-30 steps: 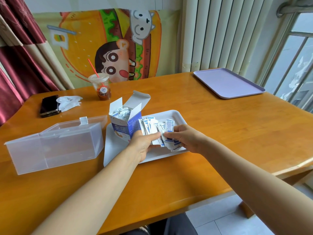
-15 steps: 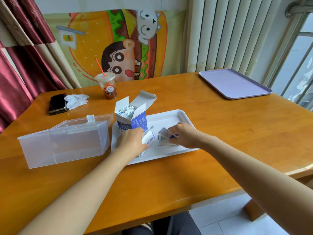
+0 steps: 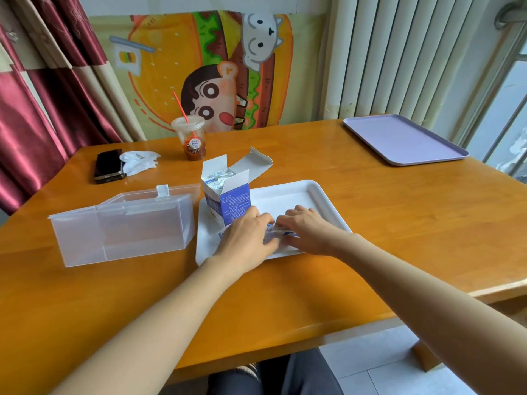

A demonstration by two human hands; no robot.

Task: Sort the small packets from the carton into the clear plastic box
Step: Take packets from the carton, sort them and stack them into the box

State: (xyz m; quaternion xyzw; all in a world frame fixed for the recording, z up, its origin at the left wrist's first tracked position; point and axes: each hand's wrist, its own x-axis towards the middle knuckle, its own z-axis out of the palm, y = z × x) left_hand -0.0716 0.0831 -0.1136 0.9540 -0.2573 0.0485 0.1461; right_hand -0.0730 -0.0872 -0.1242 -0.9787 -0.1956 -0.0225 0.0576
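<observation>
An open blue-and-white carton (image 3: 228, 195) with small packets inside stands on the left part of a white tray (image 3: 288, 195). Just in front of it, both hands meet over a bunch of small white-and-blue packets (image 3: 275, 233) on the tray. My left hand (image 3: 248, 235) covers the packets from the left, fingers curled round them. My right hand (image 3: 306, 229) holds the same bunch from the right. Most of the packets are hidden under the hands. The clear plastic box (image 3: 122, 223) lies on the table left of the tray, its lid hinged open at the back.
A lilac tray (image 3: 405, 139) lies at the far right of the wooden table (image 3: 399, 223). A drink cup with a red straw (image 3: 190, 138), a dark phone (image 3: 109, 166) and a crumpled white tissue (image 3: 139, 161) sit at the back left. The table's front edge is close below my forearms.
The spread-out packets have been pushed together on the tray. Both hands have come closer and now meet over one bunch in front of the carton.
</observation>
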